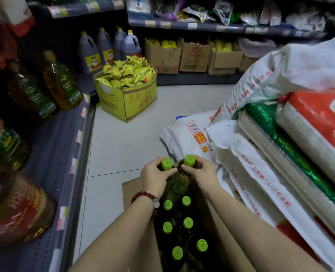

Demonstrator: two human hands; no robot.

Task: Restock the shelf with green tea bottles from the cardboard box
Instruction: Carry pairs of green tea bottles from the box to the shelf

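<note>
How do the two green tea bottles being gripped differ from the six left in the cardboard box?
The two gripped bottles are raised, their caps higher than the six boxed bottles. Each is held at the neck, one by the left hand and one by the right hand; the boxed six stand untouched in the cardboard box. All share bright green caps.

Both arms are bare, with no sleeves. The left wrist wears a bracelet of round dark red beads, with one pale, whitish bead on it. The hands wear no gloves.
</note>
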